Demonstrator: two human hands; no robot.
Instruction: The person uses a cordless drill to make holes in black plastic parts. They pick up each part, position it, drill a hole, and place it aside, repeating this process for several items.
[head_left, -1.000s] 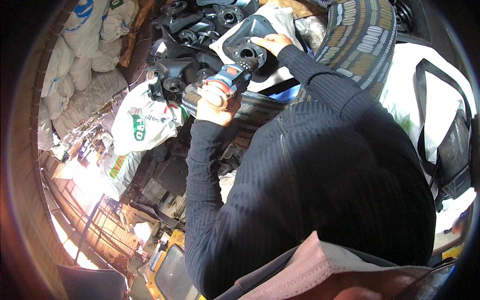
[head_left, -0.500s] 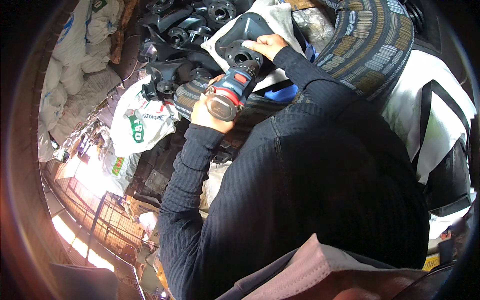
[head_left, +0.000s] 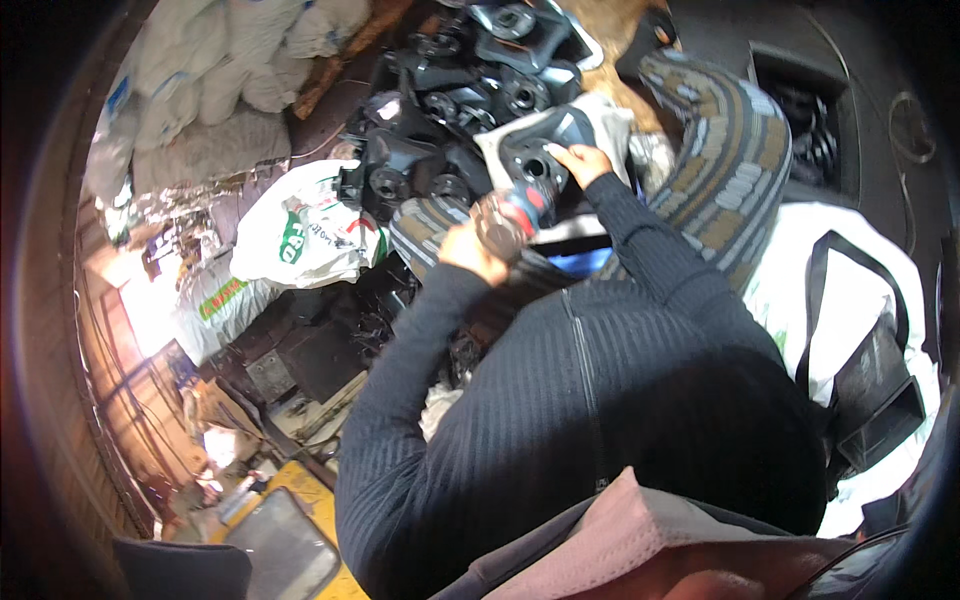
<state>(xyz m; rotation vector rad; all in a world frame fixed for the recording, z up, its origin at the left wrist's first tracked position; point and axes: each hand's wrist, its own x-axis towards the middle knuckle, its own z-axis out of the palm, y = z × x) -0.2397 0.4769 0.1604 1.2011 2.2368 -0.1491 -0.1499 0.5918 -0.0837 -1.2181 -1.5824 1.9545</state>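
My left hand (head_left: pixel 474 253) is wrapped around a cordless drill (head_left: pixel 503 224) with a dark body and red parts. The drill's front end points up at a black plastic part (head_left: pixel 560 128) that has a round flange with holes. On the right edge of that flange lies my right hand (head_left: pixel 585 163), gripping it with the thumb on top; its other fingers are partly hidden. The part rests on a whitish cloth (head_left: pixel 612 118) over my lap. Whether the drill's tip touches the flange I cannot make out.
Several similar black parts (head_left: pixel 440 105) are heaped just beyond my lap. A white plastic sack (head_left: pixel 300 240) lies to the left, with more pale sacks (head_left: pixel 225 60) behind. At the right stands a white bag (head_left: pixel 850 265) with a black strap, near a dark box opening (head_left: pixel 800 130).
The view has shifted, so the hands and lap appear slightly lower and farther right. The left hand still holds the drill and the right still grips the black part.
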